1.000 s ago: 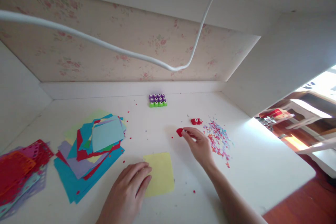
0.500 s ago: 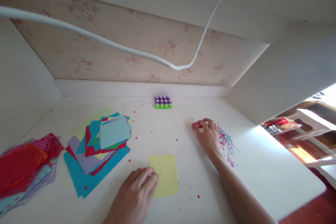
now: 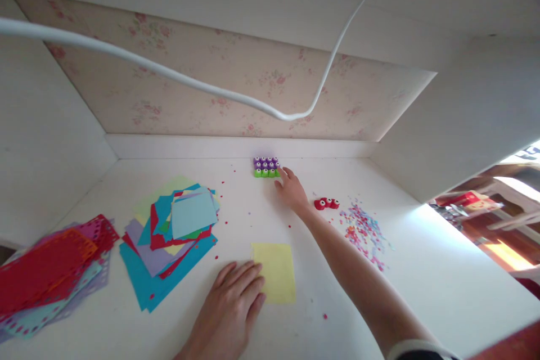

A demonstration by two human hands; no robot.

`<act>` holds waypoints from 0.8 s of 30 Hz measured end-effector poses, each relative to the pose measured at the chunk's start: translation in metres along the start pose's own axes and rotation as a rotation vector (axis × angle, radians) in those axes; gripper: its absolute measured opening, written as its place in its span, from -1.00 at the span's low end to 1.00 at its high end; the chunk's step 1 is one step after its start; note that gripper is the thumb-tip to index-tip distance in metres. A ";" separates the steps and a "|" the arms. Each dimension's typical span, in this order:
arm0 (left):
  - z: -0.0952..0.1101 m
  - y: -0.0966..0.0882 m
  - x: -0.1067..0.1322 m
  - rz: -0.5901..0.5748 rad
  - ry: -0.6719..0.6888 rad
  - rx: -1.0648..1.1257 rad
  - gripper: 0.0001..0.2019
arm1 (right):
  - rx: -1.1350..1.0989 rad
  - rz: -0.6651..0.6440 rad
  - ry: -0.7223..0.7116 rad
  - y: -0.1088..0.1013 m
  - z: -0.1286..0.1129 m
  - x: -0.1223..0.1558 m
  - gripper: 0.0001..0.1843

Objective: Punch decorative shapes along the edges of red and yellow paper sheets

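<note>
paper first: where is it?

the square, pale yellow sheet of paper (image 3: 276,275) lies at the near middle of the white surface (image 3: 442,281), the bare left hand (image 3: 230,306) resting on its left edge.

how does that hand stand?

palm down, grip flattened out, fingers side by side.

and the bare right hand (image 3: 291,188)?

at the far middle, its index finger at the right end of a row of small, rounded green blocks (image 3: 264,173) with white eye-like tops. whether its grip holds one, i cannot tell.

what else is around?

matching purple blocks (image 3: 264,165) just beyond the green; three red blocks (image 3: 319,205), close together, to the right, then a loose scatter of tiny multicoloured paper bits (image 3: 363,228). on the left, a heap of plain coloured paper sheets (image 3: 194,214), and farther left, red and orange sheets with holed edges (image 3: 46,264).
</note>
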State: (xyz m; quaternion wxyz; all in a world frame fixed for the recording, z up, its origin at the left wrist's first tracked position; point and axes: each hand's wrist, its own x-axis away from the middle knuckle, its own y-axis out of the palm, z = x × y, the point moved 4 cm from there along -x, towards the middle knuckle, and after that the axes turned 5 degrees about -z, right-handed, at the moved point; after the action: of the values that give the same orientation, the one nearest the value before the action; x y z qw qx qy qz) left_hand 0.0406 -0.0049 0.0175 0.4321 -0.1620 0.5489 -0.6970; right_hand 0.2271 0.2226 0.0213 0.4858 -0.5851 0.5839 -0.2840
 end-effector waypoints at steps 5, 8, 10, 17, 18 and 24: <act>-0.002 0.002 0.001 -0.049 -0.003 -0.059 -0.66 | -0.042 -0.015 0.069 0.003 0.004 -0.019 -0.67; -0.001 -0.002 0.001 0.000 -0.019 -0.021 -0.69 | -0.082 0.002 0.114 -0.002 0.007 -0.011 -0.77; -0.005 -0.009 0.002 0.083 -0.077 0.034 -0.75 | -0.127 0.003 0.119 -0.007 0.006 0.000 -0.81; -0.039 -0.027 0.010 0.303 -0.292 0.174 -0.77 | -0.535 -0.236 -0.094 -0.022 -0.048 0.089 -0.47; -0.040 -0.026 0.011 0.289 -0.277 0.168 -0.73 | -0.646 -0.321 -0.176 -0.023 -0.062 0.106 -0.42; -0.035 -0.011 0.008 0.109 -0.162 0.137 -0.56 | -0.607 -0.456 -0.443 -0.021 -0.109 0.158 -0.32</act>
State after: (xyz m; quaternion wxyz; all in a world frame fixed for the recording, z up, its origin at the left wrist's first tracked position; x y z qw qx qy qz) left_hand 0.0067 0.0109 0.0137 0.5224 -0.1581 0.4713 -0.6928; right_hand 0.1624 0.0421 0.0432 0.3301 -0.8620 0.3788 -0.0671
